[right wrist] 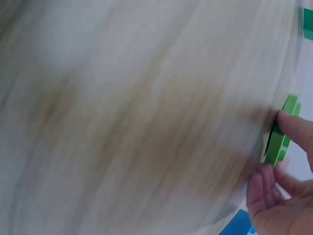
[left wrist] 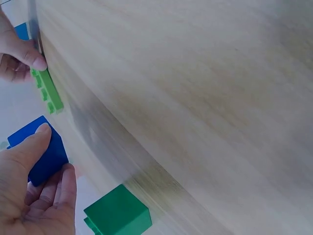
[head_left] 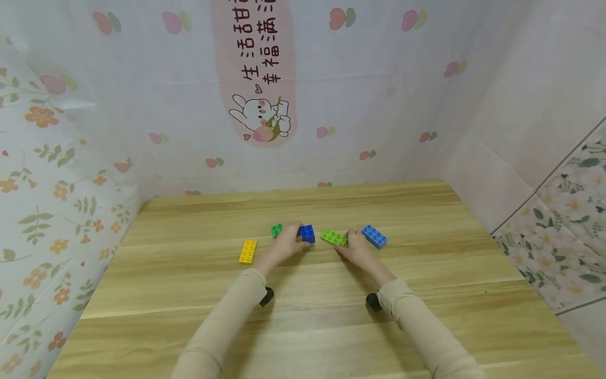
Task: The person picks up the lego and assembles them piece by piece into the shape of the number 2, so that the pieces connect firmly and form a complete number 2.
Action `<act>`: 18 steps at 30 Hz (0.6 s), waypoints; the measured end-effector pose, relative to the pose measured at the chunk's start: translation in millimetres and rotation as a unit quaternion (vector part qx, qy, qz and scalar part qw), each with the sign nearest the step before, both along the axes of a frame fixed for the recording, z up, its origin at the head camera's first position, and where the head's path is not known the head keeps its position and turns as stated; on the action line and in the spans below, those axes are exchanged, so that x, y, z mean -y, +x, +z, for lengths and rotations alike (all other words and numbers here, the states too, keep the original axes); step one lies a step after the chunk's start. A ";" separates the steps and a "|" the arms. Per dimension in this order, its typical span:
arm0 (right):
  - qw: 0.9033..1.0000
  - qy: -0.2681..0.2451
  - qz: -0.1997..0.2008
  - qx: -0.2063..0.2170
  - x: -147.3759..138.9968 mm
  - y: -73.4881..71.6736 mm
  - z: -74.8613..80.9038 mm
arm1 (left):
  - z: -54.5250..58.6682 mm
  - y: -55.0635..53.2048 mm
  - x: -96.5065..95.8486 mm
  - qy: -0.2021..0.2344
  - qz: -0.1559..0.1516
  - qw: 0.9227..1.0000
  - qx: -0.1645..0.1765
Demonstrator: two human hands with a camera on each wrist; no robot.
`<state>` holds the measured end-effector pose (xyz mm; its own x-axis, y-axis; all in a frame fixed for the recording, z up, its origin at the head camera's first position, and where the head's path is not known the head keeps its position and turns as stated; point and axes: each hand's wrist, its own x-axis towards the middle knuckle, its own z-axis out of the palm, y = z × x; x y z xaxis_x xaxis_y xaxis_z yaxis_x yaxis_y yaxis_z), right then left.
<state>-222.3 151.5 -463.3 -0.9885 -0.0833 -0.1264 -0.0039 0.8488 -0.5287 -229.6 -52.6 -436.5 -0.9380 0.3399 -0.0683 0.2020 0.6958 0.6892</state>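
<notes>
My left hand point(head_left: 285, 243) pinches a dark blue toy brick point(head_left: 307, 233) between thumb and fingers, studs facing up. A green brick point(head_left: 276, 230) sits just left of that hand, partly covered by it in the head view; its side shows in the left wrist view as a green block point(left wrist: 120, 211). My right hand point(head_left: 356, 248) grips a flat lime-green brick point(head_left: 334, 238) at its right end, thumb on the near side. In the right wrist view the thumb and fingers lie around the lime-green brick point(right wrist: 281, 134). The two held bricks are a short gap apart.
On the wooden table point(head_left: 303, 326), a yellow brick point(head_left: 248, 251) lies left of my left hand and a lighter blue brick point(head_left: 374, 236) lies just right of my right hand. Behind the table hangs a patterned cloth point(head_left: 379, 105), with more floral cloth at both sides.
</notes>
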 end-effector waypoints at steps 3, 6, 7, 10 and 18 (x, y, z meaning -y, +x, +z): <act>0.999 -0.022 0.026 0.000 -3.9 -1.8 -2.2 | 0.6 1.2 3.3 0.010 -0.002 1.000 -0.005; 0.998 -0.037 0.048 0.003 -7.1 -3.0 -3.1 | 1.3 2.9 5.9 0.017 -0.004 1.000 -0.007; 0.998 -0.044 0.055 0.003 -7.8 -3.3 -3.0 | 1.2 3.3 6.6 0.017 -0.005 1.000 -0.009; 0.995 -0.060 0.075 0.003 -9.8 -5.0 -2.2 | 1.1 4.8 8.5 0.022 -0.003 1.000 -0.004; 0.987 -0.088 0.131 0.014 -15.8 -9.6 0.2 | -0.3 8.8 13.6 0.035 0.001 0.999 -0.006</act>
<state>-231.9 167.2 -463.1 -0.9262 -0.3595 -0.1138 -0.1952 0.7154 -0.6709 -220.8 -66.2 -436.8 -0.9390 0.3424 -0.0327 0.2103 0.6467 0.7332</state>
